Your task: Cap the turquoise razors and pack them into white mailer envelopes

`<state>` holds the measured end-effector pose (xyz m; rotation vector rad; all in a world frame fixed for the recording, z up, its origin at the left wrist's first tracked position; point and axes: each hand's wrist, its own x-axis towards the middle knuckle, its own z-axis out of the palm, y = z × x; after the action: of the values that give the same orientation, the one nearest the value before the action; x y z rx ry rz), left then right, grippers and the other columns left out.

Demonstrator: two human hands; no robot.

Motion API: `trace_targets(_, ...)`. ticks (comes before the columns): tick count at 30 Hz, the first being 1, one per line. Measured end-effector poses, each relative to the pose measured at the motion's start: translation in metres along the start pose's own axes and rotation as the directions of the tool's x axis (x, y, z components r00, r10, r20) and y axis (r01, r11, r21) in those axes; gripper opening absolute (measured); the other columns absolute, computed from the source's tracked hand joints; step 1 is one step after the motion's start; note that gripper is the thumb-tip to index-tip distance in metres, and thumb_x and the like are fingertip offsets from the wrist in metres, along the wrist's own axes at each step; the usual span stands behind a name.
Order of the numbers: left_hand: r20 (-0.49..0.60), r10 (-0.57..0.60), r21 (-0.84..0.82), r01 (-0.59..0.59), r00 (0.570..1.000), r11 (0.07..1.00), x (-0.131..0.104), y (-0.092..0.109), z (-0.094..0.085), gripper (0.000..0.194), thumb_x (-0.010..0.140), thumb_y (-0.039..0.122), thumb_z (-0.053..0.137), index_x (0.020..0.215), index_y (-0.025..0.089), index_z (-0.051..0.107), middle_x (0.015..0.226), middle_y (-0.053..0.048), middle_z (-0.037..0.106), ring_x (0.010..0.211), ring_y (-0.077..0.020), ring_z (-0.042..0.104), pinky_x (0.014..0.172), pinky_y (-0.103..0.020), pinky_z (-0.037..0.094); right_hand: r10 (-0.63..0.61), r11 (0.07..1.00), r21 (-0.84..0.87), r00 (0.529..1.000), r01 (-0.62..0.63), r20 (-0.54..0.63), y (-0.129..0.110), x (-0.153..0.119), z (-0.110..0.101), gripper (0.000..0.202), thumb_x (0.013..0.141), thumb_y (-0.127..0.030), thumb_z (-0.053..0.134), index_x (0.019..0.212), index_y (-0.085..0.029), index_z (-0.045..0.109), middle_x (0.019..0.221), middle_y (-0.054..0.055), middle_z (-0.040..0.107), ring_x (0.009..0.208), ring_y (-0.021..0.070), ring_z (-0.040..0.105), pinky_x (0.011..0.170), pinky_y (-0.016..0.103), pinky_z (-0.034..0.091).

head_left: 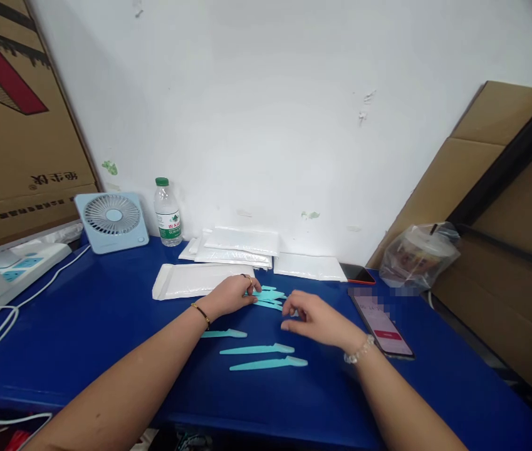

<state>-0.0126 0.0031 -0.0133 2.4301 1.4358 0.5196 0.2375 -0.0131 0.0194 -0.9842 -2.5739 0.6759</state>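
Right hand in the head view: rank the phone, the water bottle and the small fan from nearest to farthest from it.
From the right hand:
1. Phone, just to its right.
2. Water bottle, back left by the wall.
3. Small fan, further left beside the bottle.

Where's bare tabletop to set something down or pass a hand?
Free: the blue tabletop between the white power strip, the white padded envelope and the left forearm; also the near right corner, beyond the smartphone. Crowded: the centre, where both hands (left hand, right hand) work the turquoise plastic blades, and the back wall strip.
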Motion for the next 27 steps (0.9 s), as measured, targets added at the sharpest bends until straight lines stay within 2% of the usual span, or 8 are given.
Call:
trace_targets(3,-0.018,0.014,-0.004,-0.014,1.0,1.0,-0.001,0.004,-0.001,0.026,0.077,0.035,0.057,0.099,0.022,0.06,0.083,-0.001,0.058,0.077,-0.0154,0.054,0.064,-0.023,0.038,-0.065,0.996,-0.047,0.989,0.071,0.131,-0.014,0.0,0.011,0.023,0.073,-0.036,0.066,0.086,-0.019,0.06,0.083,0.001,0.056,0.07,0.0124,0.05,0.058,0.022,0.037)
trace_targets(6,-0.024,0.029,-0.04,-0.029,0.999,0.999,-0.002,0.014,-0.005,0.028,0.079,0.041,0.054,0.098,0.021,0.061,0.082,-0.001,0.058,0.074,-0.0149,0.053,0.062,-0.023,0.037,-0.086,0.994,-0.058,0.981,0.097,0.174,-0.015,0.002,0.02,0.009,0.078,-0.026,0.06,0.081,-0.018,0.059,0.082,0.001,0.056,0.07,0.012,0.051,0.06,0.022,0.037)
trace_targets(9,0.014,0.074,-0.094,-0.073,0.997,0.993,-0.006,0.027,-0.009,0.029,0.082,0.045,0.05,0.093,0.021,0.062,0.078,-0.001,0.058,0.072,-0.0146,0.053,0.059,-0.023,0.036,-0.095,0.992,-0.07,0.982,0.107,0.162,-0.011,0.003,0.024,0.004,0.08,-0.022,0.056,0.08,-0.018,0.057,0.082,0.001,0.056,0.071,0.0124,0.052,0.062,0.022,0.038)
trace_targets(12,0.12,0.141,-0.137,-0.124,0.983,0.983,-0.01,0.038,-0.01,0.032,0.082,0.048,0.049,0.089,0.021,0.064,0.073,-0.001,0.059,0.066,-0.0132,0.052,0.055,-0.022,0.033,-0.082,0.988,-0.119,0.989,0.096,0.122,-0.007,0.003,0.022,0.002,0.079,-0.019,0.055,0.08,-0.018,0.055,0.083,0.002,0.057,0.072,0.0134,0.052,0.062,0.023,0.037)
trace_targets(15,0.193,0.197,-0.168,-0.165,0.961,0.972,-0.012,0.043,-0.006,0.031,0.079,0.048,0.055,0.087,0.02,0.064,0.071,0.001,0.058,0.06,-0.0113,0.049,0.052,-0.022,0.031,-0.06,0.985,-0.156,0.994,0.073,0.089,-0.004,0.004,0.02,0.002,0.08,-0.019,0.053,0.08,-0.018,0.053,0.081,0.003,0.057,0.071,0.0139,0.051,0.062,0.024,0.036)
trace_targets(18,0.229,0.226,-0.182,-0.186,0.947,0.966,-0.012,0.043,0.0,0.023,0.08,0.042,0.056,0.084,0.02,0.063,0.069,0.002,0.059,0.058,-0.0105,0.048,0.053,-0.022,0.03,-0.047,0.985,-0.163,0.997,0.058,0.069,-0.005,0.005,0.02,0.003,0.082,-0.021,0.053,0.081,-0.018,0.053,0.08,0.002,0.058,0.07,0.0142,0.051,0.062,0.024,0.035)
trace_targets(23,0.195,0.224,-0.15,-0.197,0.955,0.969,-0.01,0.04,0.0,0.017,0.083,0.033,0.052,0.082,0.02,0.062,0.069,0.002,0.06,0.058,-0.0103,0.048,0.054,-0.022,0.031,-0.04,0.992,-0.121,0.999,0.042,0.023,-0.01,0.005,0.017,0.005,0.084,-0.024,0.052,0.087,-0.02,0.054,0.081,0.002,0.061,0.071,0.0141,0.053,0.062,0.023,0.036)
trace_targets(27,0.145,0.132,-0.108,-0.117,0.981,0.987,-0.007,0.032,-0.007,0.016,0.082,0.032,0.052,0.082,0.02,0.063,0.072,0.0,0.062,0.063,-0.012,0.05,0.056,-0.022,0.032,0.022,0.997,-0.081,1.0,-0.022,0.01,-0.006,0.004,0.007,0.013,0.085,-0.029,0.05,0.092,-0.02,0.058,0.074,0.001,0.062,0.062,0.013,0.053,0.057,0.023,0.035)
